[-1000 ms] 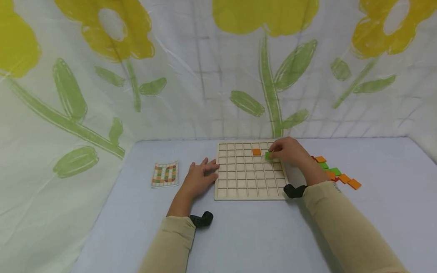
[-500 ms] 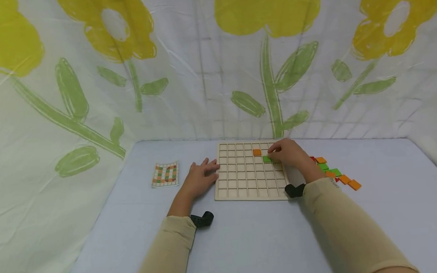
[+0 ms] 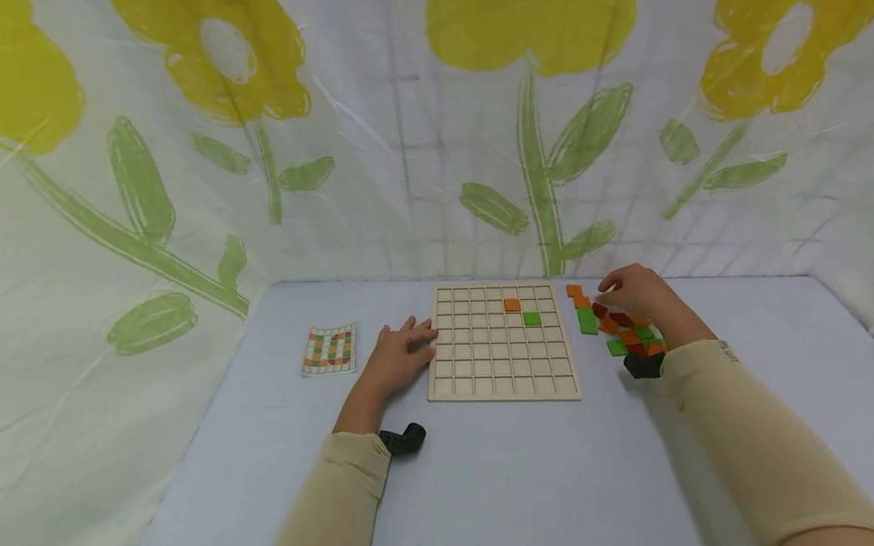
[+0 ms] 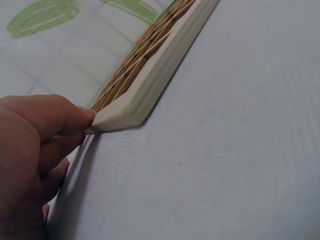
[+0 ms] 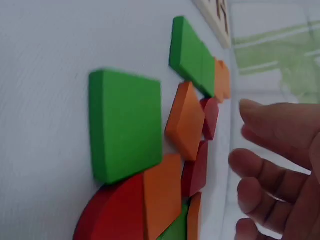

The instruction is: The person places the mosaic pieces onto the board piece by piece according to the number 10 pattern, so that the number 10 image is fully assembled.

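Note:
A pale wooden grid board (image 3: 483, 360) lies on the table with an orange square tile (image 3: 512, 305) and a green square tile (image 3: 532, 319) in its cells. My left hand (image 3: 400, 359) rests at the board's left side; in the left wrist view its fingertips touch the board's edge. Over the loose tiles to the right of the board hovers my right hand (image 3: 640, 296), fingers loosely bent. The right wrist view shows nothing between its fingers, apart from green tiles (image 5: 129, 125), orange tiles (image 5: 186, 122) and red pieces (image 5: 117, 210).
A small card (image 3: 329, 350) printed with a coloured grid pattern lies left of my left hand. Two orange (image 3: 574, 290) and two green tiles (image 3: 587, 322) form a line just beside the board's right edge. A white curtain (image 3: 369, 143) with yellow flowers hangs behind the table.
The green tile has been set into a cell and let go. My right hand has moved right, from the board to the loose tiles. The left hand has stayed at the board's edge.

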The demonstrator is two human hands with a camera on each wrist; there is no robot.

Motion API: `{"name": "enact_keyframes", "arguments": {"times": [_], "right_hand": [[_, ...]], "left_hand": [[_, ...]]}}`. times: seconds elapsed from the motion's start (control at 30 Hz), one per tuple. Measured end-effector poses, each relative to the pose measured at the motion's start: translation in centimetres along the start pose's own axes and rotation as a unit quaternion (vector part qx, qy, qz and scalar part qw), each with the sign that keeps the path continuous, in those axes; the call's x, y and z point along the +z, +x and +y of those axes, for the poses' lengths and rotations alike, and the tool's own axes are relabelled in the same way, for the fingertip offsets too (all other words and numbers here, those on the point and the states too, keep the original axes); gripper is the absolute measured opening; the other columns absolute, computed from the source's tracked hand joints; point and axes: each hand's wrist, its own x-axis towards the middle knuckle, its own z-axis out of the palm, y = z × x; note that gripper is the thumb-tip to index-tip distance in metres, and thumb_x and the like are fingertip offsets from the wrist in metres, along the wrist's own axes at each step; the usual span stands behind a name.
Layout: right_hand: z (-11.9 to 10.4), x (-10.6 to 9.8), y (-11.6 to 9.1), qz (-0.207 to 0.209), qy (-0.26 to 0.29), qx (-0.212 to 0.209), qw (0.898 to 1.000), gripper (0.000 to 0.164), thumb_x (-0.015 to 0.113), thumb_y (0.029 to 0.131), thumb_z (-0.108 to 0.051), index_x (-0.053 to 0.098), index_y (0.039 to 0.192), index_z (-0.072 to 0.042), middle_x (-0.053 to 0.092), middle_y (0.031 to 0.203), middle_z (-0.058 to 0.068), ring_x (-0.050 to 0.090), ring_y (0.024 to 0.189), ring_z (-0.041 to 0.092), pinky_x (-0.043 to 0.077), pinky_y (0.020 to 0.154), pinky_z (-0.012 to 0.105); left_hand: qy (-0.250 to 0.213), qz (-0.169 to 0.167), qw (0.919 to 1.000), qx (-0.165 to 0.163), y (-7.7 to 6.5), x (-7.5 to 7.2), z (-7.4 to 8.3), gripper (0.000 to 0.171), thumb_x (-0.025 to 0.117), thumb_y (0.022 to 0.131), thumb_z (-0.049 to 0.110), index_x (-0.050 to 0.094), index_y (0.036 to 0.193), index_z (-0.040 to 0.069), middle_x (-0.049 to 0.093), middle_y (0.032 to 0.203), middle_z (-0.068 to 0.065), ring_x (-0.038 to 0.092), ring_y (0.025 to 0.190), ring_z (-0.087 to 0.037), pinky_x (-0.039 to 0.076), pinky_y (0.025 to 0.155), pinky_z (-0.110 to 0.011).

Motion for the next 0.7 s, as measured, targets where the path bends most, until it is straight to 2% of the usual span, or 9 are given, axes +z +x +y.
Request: {"name": "enact_keyframes", "arguments": {"times": [0.17,0.3,0.4,0.47,0.6,0.7], "right_hand": [[1.0,0.6,0.4,-0.034,-0.016,-0.001,0.999,0.044,0.066,0.091,-0.029,0.065,0.125,-0.001,0.065,0.117,0.02,0.057,0.092,0.029,0.053,0.082,0.041],[1.0,1.2,0.6,-0.022,-0.004,-0.018,1.0,0.034,0.068,0.087,-0.024,0.067,0.113,-0.003,0.065,0.106,0.014,0.057,0.085,0.025,0.051,0.072,0.033],[0.7,1.3,0.6,-0.008,-0.002,-0.024,1.0,0.026,0.067,0.086,-0.02,0.062,0.104,-0.003,0.062,0.1,0.014,0.056,0.082,0.025,0.049,0.066,0.031],[0.5,1.3,0.6,0.0,-0.003,-0.025,1.0,0.026,0.063,0.088,-0.019,0.059,0.108,-0.003,0.061,0.101,0.016,0.056,0.081,0.027,0.049,0.064,0.032],[-0.1,1.3,0.9,0.026,-0.003,-0.034,0.999,0.034,0.057,0.094,-0.02,0.058,0.124,-0.006,0.06,0.112,0.021,0.058,0.086,0.03,0.051,0.07,0.036],[-1.1,1.6,1.0,0.046,0.024,-0.045,0.998,0.03,0.06,0.094,-0.021,0.063,0.121,-0.008,0.061,0.117,0.02,0.058,0.09,0.031,0.051,0.071,0.037]], "left_hand": [[-0.009,0.0,1.0,-0.003,-0.1,0.0,-0.1,0.037,0.063,0.095,0.025,0.065,0.131,0.016,0.048,0.15,0.006,0.025,0.15,-0.018,-0.004,0.126,-0.044],[-0.008,-0.002,1.0,-0.002,-0.1,0.1,-0.1,0.037,0.063,0.095,0.025,0.065,0.131,0.016,0.047,0.15,0.006,0.025,0.15,-0.018,-0.003,0.126,-0.045],[-0.006,-0.003,1.0,-0.003,-0.1,0.2,-0.1,0.037,0.063,0.096,0.026,0.065,0.131,0.016,0.047,0.151,0.007,0.025,0.15,-0.018,-0.003,0.126,-0.045],[-0.009,-0.004,0.9999,-0.005,0.0,0.2,-0.1,0.037,0.063,0.096,0.026,0.065,0.131,0.017,0.046,0.151,0.007,0.025,0.15,-0.018,-0.004,0.126,-0.044],[-0.009,-0.005,0.9999,-0.009,0.1,0.1,-0.1,0.036,0.063,0.096,0.027,0.065,0.131,0.018,0.046,0.151,0.009,0.024,0.15,-0.015,-0.005,0.126,-0.042],[-0.008,-0.003,0.9999,-0.007,0.1,0.1,-0.2,0.036,0.063,0.096,0.026,0.065,0.131,0.018,0.046,0.15,0.009,0.024,0.15,-0.015,-0.005,0.126,-0.042]]}}
